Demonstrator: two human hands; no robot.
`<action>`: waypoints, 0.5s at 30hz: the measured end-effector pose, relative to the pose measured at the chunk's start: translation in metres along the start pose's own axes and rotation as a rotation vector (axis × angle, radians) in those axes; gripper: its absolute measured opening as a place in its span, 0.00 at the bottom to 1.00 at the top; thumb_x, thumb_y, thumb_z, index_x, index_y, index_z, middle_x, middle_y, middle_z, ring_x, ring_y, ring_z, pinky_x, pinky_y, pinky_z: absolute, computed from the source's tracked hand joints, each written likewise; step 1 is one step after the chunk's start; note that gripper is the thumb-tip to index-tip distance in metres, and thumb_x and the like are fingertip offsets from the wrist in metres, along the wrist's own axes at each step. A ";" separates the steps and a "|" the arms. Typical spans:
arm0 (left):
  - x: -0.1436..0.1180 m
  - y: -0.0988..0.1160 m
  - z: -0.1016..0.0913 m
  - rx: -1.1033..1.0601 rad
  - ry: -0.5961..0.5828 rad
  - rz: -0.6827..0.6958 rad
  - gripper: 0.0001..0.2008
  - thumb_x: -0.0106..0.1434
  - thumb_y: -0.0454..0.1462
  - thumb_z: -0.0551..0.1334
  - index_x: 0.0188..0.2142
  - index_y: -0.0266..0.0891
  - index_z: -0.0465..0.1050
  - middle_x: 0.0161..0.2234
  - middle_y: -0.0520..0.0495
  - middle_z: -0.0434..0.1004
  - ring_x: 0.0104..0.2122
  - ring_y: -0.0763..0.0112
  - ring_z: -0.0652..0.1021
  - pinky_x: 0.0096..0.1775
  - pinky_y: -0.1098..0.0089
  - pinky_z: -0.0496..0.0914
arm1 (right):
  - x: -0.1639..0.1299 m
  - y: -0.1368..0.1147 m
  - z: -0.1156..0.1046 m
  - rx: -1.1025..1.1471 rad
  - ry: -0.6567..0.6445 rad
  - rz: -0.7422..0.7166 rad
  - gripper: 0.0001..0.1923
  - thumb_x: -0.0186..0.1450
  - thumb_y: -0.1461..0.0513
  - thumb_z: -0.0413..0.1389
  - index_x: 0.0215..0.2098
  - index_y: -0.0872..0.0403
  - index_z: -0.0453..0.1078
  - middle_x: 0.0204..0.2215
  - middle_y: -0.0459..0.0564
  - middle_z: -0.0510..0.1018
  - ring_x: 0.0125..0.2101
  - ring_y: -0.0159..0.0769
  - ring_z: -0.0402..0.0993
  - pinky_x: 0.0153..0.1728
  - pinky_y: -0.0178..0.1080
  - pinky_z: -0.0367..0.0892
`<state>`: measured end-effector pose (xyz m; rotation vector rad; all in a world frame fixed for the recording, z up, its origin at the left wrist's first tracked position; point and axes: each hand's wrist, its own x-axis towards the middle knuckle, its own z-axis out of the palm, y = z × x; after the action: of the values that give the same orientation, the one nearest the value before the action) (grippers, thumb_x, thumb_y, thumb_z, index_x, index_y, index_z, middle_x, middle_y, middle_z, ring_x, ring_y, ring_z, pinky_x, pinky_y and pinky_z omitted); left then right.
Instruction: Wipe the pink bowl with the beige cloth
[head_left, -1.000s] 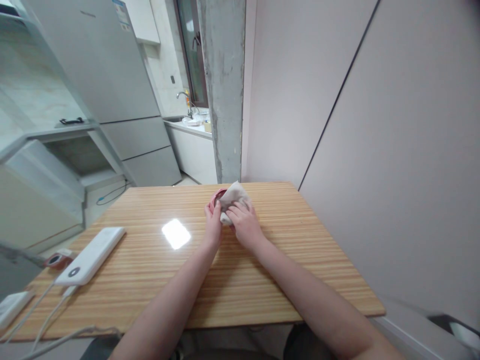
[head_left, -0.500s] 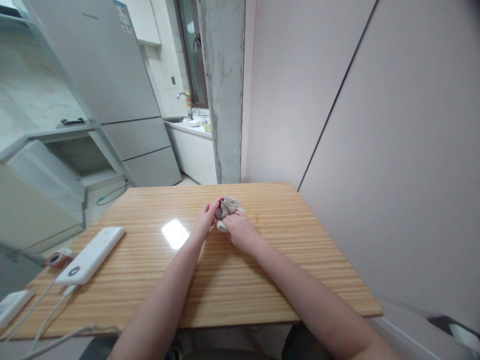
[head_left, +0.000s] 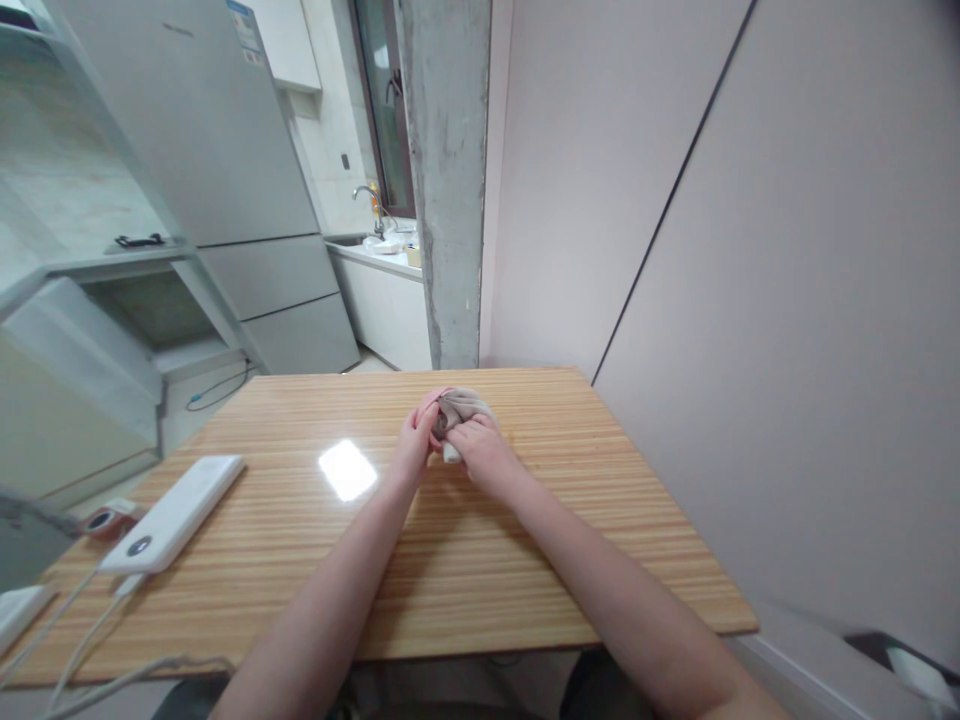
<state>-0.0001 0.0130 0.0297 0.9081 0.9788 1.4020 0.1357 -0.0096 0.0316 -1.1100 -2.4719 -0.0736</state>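
Note:
Near the far edge of the wooden table, both hands are closed on a small bunched cloth. It is grey-beige and folded, with a pink part at its left and a whitish end sticking out below; its exact kind cannot be made out. My left hand pinches the left side, fingers bent around the pink edge. From the right, my right hand grips the lower side with its fingertips tucked into the folds. The fingers hide part of the cloth.
On the table's left lie a white power bank with cables plugged in, a reddish round-faced object and another white block. A pale wall borders the right side. Beyond the table are a concrete pillar and a fridge.
The cloth has been turned slightly between the fingers; more of its pink part and its folded top show. Both hands stay in nearly the same place. The view has shifted a little.

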 end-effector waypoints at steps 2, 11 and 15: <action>-0.004 -0.009 0.009 -0.030 0.060 0.037 0.23 0.52 0.49 0.67 0.42 0.35 0.72 0.32 0.47 0.78 0.33 0.70 0.78 0.30 0.74 0.70 | 0.001 -0.004 0.001 0.025 0.001 0.079 0.08 0.64 0.68 0.52 0.41 0.58 0.71 0.38 0.55 0.80 0.41 0.40 0.73 0.49 0.43 0.58; -0.015 -0.011 0.017 -0.104 0.018 0.060 0.27 0.54 0.45 0.68 0.51 0.40 0.65 0.47 0.41 0.77 0.46 0.61 0.78 0.48 0.63 0.72 | -0.001 -0.012 0.001 0.349 0.216 0.132 0.18 0.68 0.63 0.49 0.55 0.58 0.65 0.51 0.57 0.76 0.53 0.41 0.69 0.56 0.45 0.58; -0.016 -0.010 0.019 -0.179 -0.019 0.036 0.27 0.56 0.48 0.66 0.52 0.38 0.66 0.48 0.39 0.77 0.48 0.58 0.77 0.49 0.60 0.71 | -0.005 -0.014 -0.003 0.125 0.201 0.137 0.29 0.64 0.60 0.56 0.61 0.60 0.60 0.59 0.63 0.68 0.61 0.48 0.60 0.62 0.54 0.47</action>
<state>0.0223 -0.0018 0.0276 0.8075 0.8118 1.4831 0.1297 -0.0227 0.0342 -1.1550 -2.1876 0.0099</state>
